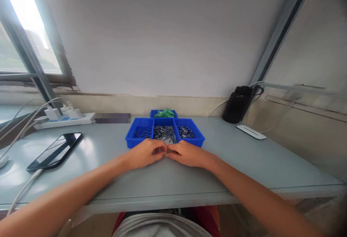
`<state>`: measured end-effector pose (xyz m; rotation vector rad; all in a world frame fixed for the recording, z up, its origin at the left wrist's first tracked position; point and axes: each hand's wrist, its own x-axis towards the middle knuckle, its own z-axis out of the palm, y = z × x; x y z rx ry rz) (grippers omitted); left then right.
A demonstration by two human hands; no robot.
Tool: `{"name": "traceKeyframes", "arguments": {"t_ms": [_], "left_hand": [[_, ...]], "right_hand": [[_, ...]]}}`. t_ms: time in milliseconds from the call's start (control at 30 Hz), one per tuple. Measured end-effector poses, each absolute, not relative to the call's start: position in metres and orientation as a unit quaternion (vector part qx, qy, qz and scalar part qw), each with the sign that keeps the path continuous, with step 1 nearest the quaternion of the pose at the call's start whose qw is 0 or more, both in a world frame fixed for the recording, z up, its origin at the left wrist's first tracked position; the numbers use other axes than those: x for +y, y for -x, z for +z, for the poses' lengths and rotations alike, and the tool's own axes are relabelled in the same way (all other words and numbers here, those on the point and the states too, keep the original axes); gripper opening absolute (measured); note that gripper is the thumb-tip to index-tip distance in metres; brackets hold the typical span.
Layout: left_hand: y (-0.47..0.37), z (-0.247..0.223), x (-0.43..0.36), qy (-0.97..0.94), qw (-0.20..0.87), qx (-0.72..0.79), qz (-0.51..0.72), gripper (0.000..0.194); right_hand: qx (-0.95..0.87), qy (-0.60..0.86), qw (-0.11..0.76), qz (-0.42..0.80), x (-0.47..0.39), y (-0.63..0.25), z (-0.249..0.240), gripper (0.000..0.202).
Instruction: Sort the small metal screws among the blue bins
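A blue three-compartment bin [130,142] sits in front of me on the table. Loose screws [164,132] fill its middle compartment, more small screws [185,132] lie in the right one, and a few long thin ones [143,134] are spread in the left. Just before the bin's near wall, my left hand [148,152] and my right hand [188,153] meet fingertip to fingertip, both closed in a pinch. A small shiny metal piece [169,151] shows at the right fingertips; the fingers cover most of it. What the left fingertips pinch is hidden.
Behind the bin stands a smaller blue box [154,113] with green plastic [166,113] in it. On the left lie a phone [55,151] with its cable and a white power strip [65,120]. A black bottle [237,105] and a flat white device [251,132] are at right.
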<state>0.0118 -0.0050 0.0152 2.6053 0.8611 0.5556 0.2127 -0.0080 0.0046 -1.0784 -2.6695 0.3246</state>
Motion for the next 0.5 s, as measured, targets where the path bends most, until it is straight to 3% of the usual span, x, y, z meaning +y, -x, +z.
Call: {"name": "traceKeyframes", "arguments": {"t_ms": [500], "left_hand": [[-0.0091, 0.0143, -0.0031, -0.919, 0.130, 0.331, 0.171, 0.016]], "right_hand": [[-0.907, 0.392, 0.131, 0.078, -0.0095, -0.2170, 0.0073, 0.033]]}}
